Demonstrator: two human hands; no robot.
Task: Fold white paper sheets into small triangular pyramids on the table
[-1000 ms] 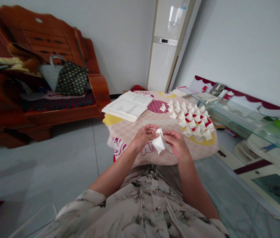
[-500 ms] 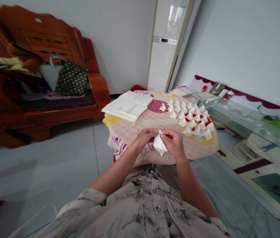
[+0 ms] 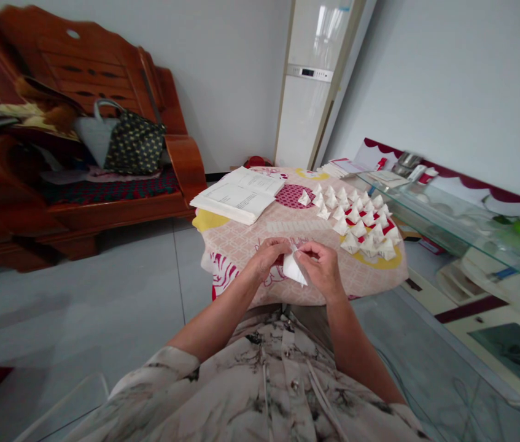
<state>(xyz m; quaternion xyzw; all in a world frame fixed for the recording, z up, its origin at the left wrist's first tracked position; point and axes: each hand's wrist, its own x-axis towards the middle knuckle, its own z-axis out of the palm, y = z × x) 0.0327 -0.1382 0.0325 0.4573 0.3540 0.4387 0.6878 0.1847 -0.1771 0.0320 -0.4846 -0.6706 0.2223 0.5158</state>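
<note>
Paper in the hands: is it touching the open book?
Apart: the head view plainly shows patterned cloth between the paper and the book.

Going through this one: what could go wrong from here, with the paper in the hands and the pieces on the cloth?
The small folded white paper piece, pinched by the left hand and right hand, might crease or tear. The closely spaced pointed white paper pieces on the patterned pink cloth could topple if brushed.
</note>
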